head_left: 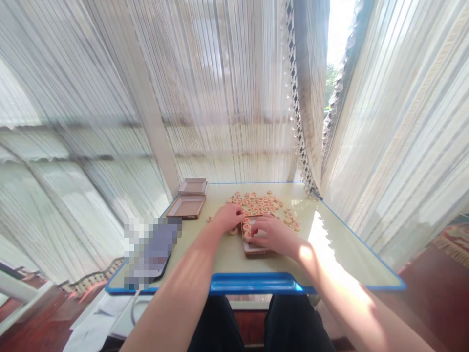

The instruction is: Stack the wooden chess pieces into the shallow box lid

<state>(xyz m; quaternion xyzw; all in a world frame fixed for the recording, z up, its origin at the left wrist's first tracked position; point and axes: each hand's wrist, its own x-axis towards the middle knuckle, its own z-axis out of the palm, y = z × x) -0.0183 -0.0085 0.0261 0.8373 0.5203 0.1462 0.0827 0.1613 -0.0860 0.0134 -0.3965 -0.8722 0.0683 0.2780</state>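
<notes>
A shallow cardboard box lies before me on the table, with several round, pale game pieces with red marks lined along its left side. My right hand reaches over this box; its thumb and fingers close around a game piece at the lower end of that line. At the box's upper left corner is my left hand, its fingers curled in beside the loose pieces. What its fingertips hold, if anything, is hidden. Beyond both hands spreads a pile of similar pieces, some with darker marks.
Two more shallow boxes, a nearer one and a farther one, stand at the back left. A blurred-out device lies on the table's left side. The table has a blue edge and a blue front tray. Curtains hang behind.
</notes>
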